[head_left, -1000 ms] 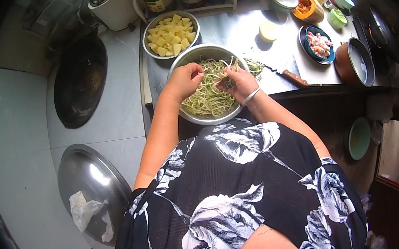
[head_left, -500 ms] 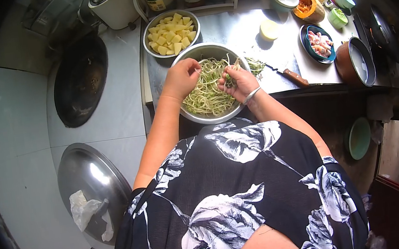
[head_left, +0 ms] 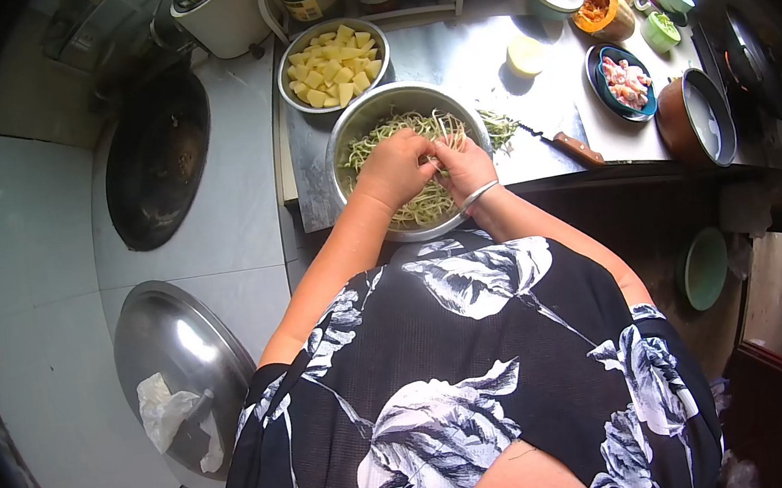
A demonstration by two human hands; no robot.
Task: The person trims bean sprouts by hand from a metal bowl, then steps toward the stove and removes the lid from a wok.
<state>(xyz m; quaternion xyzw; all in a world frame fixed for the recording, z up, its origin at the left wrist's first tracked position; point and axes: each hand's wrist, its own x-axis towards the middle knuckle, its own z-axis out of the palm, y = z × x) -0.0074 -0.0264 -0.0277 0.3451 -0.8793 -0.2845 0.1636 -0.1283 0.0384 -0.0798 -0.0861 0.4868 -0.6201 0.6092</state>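
Note:
A steel basin (head_left: 338, 167) holds a heap of thin, pale green sprouts (head_left: 426, 208). Above the heap, my right hand (head_left: 468, 170), with a bangle at its wrist, is closed around a small bunch of sprouts. Pale stems stick up from its fingers. My left hand (head_left: 398, 170) meets it there, thumb and fingers pinched together against that bunch. Whatever lies between the left fingertips is too small to make out. Loose green scraps (head_left: 498, 129) lie on the counter by the basin's right rim.
A bowl of cut potatoes (head_left: 333, 66) stands behind the basin. To the right are a knife (head_left: 578, 148), a yellow round piece (head_left: 525, 56), a bowl of meat (head_left: 626, 81), a pot (head_left: 696, 120) and a cut pumpkin (head_left: 605, 12). A wok (head_left: 159, 161) and a metal lid (head_left: 179, 356) are left.
My left hand has moved right and slightly down, from the basin's left side to my right hand. The right hand, still gripping sprouts, has shifted slightly.

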